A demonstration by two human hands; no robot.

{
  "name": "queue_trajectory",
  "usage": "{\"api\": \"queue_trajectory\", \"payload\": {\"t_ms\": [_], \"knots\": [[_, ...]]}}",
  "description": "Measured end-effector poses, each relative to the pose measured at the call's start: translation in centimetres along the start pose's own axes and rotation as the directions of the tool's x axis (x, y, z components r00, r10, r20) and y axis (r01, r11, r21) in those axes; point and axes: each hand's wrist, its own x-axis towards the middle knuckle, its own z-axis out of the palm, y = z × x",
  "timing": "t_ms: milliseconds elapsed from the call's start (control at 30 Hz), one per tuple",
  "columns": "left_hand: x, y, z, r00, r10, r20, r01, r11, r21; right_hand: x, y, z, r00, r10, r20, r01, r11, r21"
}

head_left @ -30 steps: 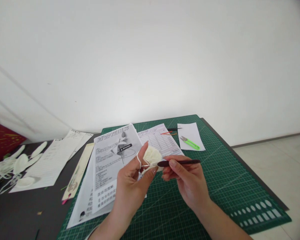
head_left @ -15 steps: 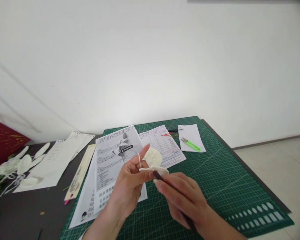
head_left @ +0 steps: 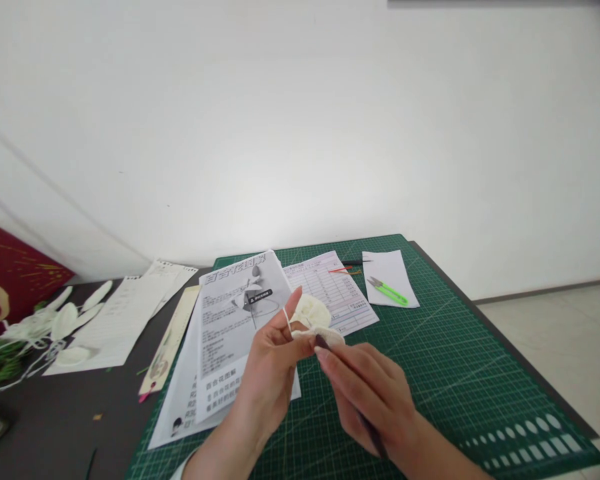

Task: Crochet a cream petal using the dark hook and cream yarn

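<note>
My left hand [head_left: 273,360] pinches a small white crochet piece [head_left: 333,337], with a strand of white yarn [head_left: 287,320] looped over its raised index finger. In my right hand [head_left: 367,387] is a dark-handled crochet hook [head_left: 373,433], gripped like a pen. The hook's tip meets the crochet piece and is hidden there. Just behind the hands rests a cream ball of yarn [head_left: 311,311], partly covered by my left fingers. Printed pattern sheets [head_left: 225,333] lie under and beside my left hand.
A green cutting mat [head_left: 440,373] covers the dark table. Green-handled thread snips [head_left: 390,293] lie on white paper [head_left: 385,260]. Farther left are a bookmark-like ruler [head_left: 167,340], handwritten sheets [head_left: 125,307], white crochet petals [head_left: 65,321], green yarn [head_left: 0,363] and a red bag [head_left: 25,267].
The whole scene has shifted slightly right in view as the head turned a little left. Both hands keep hold of the crochet piece and hook.
</note>
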Motion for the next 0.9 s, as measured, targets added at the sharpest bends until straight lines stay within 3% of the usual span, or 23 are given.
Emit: {"api": "queue_trajectory", "payload": {"t_ms": [100, 167, 233, 300, 367, 467, 567, 633, 900], "knots": [[-0.1, 0.4, -0.2, 0.998, -0.06, 0.029, 0.06, 0.998, -0.01, -0.1, 0.2, -0.7, 0.982, -0.155, 0.112, 0.17, 0.976, -0.138], [-0.2, 0.9, -0.3, 0.995, -0.09, 0.051, 0.09, 0.996, 0.005, 0.0, 0.5, -1.0, 0.985, -0.14, 0.102, 0.147, 0.987, -0.059], [-0.4, 1.4, -0.3, 0.989, -0.117, 0.087, 0.115, 0.993, 0.029, 0.1, 0.7, -1.0, 1.0, -0.017, 0.021, 0.013, 0.985, 0.172], [-0.5, 1.9, -0.3, 0.982, -0.135, 0.133, 0.128, 0.99, 0.059, 0.3, 0.6, -0.9, 0.974, 0.222, -0.036, -0.191, 0.903, 0.385], [-0.6, 2.3, -0.3, 0.976, -0.14, 0.166, 0.126, 0.988, 0.088, 0.4, 0.4, -0.7, 0.909, 0.417, -0.028, -0.334, 0.765, 0.551], [-0.6, 2.6, -0.6, 0.971, -0.15, 0.188, 0.131, 0.985, 0.111, 0.4, 0.1, -0.5, 0.808, 0.588, 0.032, -0.425, 0.545, 0.723], [-0.7, 2.8, -0.8, 0.972, -0.151, 0.178, 0.131, 0.984, 0.118, 0.1, 0.1, -0.5, 0.73, 0.678, 0.088, -0.444, 0.373, 0.815], [-0.7, 2.9, -0.9, 0.973, -0.151, 0.172, 0.131, 0.984, 0.121, -0.1, 0.3, -0.6, 0.704, 0.702, 0.109, -0.445, 0.316, 0.838], [-0.6, 3.0, -1.4, 0.96, -0.172, 0.219, 0.138, 0.977, 0.163, 0.2, 0.7, -0.7, 0.689, 0.717, 0.105, -0.413, 0.27, 0.87]]}}
